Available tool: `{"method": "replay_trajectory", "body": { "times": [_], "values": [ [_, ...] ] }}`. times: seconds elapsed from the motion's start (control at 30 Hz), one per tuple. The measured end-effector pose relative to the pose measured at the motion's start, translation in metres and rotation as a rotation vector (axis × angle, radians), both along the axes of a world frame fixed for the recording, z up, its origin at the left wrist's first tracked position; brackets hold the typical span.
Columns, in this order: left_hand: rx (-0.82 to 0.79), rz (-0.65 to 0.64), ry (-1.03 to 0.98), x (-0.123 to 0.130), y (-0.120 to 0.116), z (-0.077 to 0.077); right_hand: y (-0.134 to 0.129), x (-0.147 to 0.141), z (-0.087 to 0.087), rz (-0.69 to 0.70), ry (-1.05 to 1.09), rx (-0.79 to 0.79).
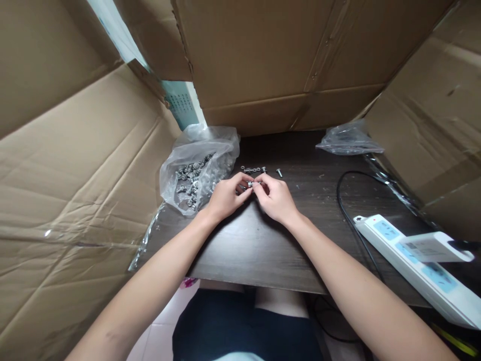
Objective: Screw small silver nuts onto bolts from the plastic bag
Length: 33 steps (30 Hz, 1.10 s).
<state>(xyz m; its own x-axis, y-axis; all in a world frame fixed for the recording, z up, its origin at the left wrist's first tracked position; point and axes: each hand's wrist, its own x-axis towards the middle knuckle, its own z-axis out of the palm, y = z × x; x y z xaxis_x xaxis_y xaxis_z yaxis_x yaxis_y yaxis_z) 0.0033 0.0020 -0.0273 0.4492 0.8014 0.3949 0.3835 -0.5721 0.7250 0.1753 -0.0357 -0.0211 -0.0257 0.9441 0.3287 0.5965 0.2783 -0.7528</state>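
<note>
My left hand (227, 196) and my right hand (277, 197) meet fingertip to fingertip just above the dark table. Between their pinched fingers sits a small silver bolt (250, 184), partly covered by the fingertips; whether a nut is on it I cannot tell. Right behind the hands lies a short row of loose nuts and bolts (254, 170). One separate bolt (279, 173) rests a little to the right of that row. Left of my left hand, a clear plastic bag (221, 138) gapes open, with many metal fasteners (193, 173) inside.
Cardboard walls (263, 55) enclose the dark wooden table (240, 250) at the back and both sides. Another clear bag (351, 139) lies at the back right. A white power strip (398, 250) with a plug and black cable (339, 193) occupies the right side.
</note>
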Motion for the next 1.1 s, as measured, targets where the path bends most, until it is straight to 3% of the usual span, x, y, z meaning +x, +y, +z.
{"method": "replay_trajectory", "body": {
  "times": [1.1],
  "values": [
    [-0.007, 0.003, -0.002, -0.0002, 0.0, -0.0002, -0.0001, -0.0011, 0.0015, -0.016, -0.002, -0.003]
  ]
}}
